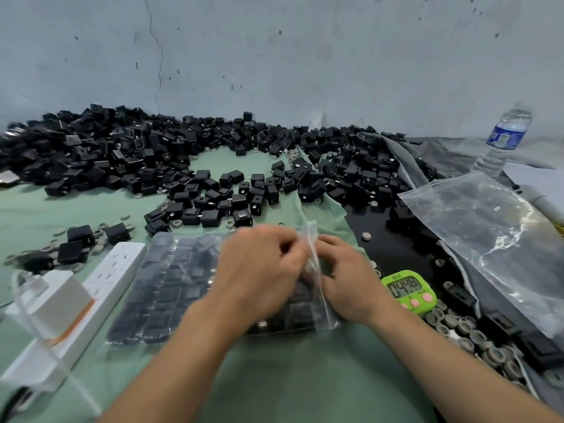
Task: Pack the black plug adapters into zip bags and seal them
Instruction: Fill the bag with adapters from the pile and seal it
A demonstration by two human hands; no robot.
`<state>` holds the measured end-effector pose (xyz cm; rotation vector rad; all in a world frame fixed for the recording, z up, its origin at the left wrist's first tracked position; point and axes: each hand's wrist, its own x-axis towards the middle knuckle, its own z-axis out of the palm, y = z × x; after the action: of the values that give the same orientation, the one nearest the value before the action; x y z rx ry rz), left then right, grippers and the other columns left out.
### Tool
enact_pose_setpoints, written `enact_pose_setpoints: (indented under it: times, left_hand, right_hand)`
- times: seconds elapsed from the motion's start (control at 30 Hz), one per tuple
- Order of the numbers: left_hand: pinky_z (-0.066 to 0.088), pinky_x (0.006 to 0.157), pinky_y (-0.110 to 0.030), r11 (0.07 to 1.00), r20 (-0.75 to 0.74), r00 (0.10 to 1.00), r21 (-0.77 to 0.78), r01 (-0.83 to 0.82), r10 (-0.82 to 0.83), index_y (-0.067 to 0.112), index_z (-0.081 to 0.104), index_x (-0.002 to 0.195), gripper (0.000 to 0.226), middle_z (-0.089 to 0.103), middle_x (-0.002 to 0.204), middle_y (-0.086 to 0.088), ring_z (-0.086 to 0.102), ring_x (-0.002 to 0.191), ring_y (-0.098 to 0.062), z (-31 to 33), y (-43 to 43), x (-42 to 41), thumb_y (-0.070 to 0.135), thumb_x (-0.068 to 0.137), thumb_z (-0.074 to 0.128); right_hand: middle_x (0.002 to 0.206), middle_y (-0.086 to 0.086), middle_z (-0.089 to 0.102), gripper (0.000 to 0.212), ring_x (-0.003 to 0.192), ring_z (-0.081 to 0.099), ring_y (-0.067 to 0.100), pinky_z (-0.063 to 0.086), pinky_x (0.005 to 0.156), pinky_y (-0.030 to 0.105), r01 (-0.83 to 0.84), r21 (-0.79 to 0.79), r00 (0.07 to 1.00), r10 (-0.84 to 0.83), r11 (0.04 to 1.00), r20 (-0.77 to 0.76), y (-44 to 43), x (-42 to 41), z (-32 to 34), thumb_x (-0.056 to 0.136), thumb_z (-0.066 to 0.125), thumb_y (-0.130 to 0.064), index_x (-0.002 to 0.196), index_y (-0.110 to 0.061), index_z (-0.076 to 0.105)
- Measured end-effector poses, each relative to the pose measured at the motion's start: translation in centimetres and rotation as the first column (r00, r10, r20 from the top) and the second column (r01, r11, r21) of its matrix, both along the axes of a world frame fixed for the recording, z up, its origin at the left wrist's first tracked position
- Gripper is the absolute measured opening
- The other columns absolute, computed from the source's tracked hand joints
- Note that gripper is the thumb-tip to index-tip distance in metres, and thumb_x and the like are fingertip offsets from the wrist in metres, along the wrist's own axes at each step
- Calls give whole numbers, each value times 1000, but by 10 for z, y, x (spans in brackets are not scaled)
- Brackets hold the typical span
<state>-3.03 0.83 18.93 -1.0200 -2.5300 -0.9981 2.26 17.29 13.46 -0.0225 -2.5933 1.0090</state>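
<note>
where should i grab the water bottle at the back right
Grip the water bottle around its labelled middle, coming from its near side. It stands upright with a round body that fingers can wrap. The wall is close behind it, and the clear plastic bag lies in front, so reach in over that.

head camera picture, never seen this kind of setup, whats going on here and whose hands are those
No machine here: one camera worn on a person's head looks down at their own bare hands. A heap of black adapters lies on the green cloth. The left hand and right hand pinch the top of a clear zip bag holding adapters, apparently sealing it; blur hides the detail. Left of it lies a filled bag beside a white power strip; a green timer sits to the right.
</note>
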Motion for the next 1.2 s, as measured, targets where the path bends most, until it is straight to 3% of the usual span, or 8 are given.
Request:
enact_pose_setpoints:
  times: [0.2,0.37,0.43,0.57,0.77,0.93,1.1,1.2]
  left_hand:
    - [38,42,-25,891,153,888,77,-447,433,32,72,71,30,64,52,12,54,44,-10,12,-55,-57,40,98,60]
    - [37,51,-26,857,153,854,63,-511,498,35,72,67,30,60,47,14,59,50,-16,16,-56,-60,42,94,61]
    - [33,50,-24,864,110,860,19,-503,499,34,71,68,30,59,47,20,57,51,-12,16,-52,-56,42,95,60]
    - [35,51,-26,868,114,864,25,-497,491,33,71,68,30,59,45,13,58,53,-15,15,-54,-56,38,95,60]
    - [38,43,-22,825,378,859,315,-470,345,36,76,84,22,69,67,23,47,39,-3,14,-62,-65,25,96,60]
    - [44,73,-27,579,609,775,574,-579,172,26,78,91,29,69,74,6,57,71,-6,22,-76,-71,16,99,52]
    - [39,59,-17,311,693,718,670,-674,64,22,75,88,23,67,71,7,53,61,-4,26,-81,-76,19,95,54]
    - [37,59,-18,244,704,709,681,-690,40,22,75,87,21,67,72,6,51,63,-6,27,-84,-77,19,94,55]
  right_hand:
    - [96,-32,72,33,90,68,-7,53,76,16,38,-40,998,-40,998,-47,8,10,-1,95,70,-23,120,-44,69]
    - [103,-25,74,25,94,69,-5,57,79,20,-2,-100,998,-4,995,-62,3,9,-2,95,62,-33,112,-47,73]
    - [127,-32,62,38,115,59,-9,49,92,10,-73,-92,997,72,993,-13,2,8,-4,96,61,-29,120,-59,64]
    - [150,-42,28,45,145,24,-6,28,121,31,-158,13,978,154,987,143,-2,2,-8,95,46,-48,129,-77,40]
    - [162,-37,-9,56,145,-20,-13,-4,120,28,-282,331,950,212,900,231,-4,-1,-5,100,24,-57,150,-67,-2]
    - [163,-28,17,62,152,7,1,15,126,40,-206,158,971,182,966,155,-7,2,-1,98,34,-40,154,-59,14]
    - [167,-24,6,58,152,-9,-3,7,127,40,-251,302,958,192,920,212,-6,2,-4,100,24,-44,156,-54,17]
    - [161,-12,34,45,150,28,15,26,122,42,-245,100,962,230,964,146,-7,0,-5,108,35,-31,150,-49,40]
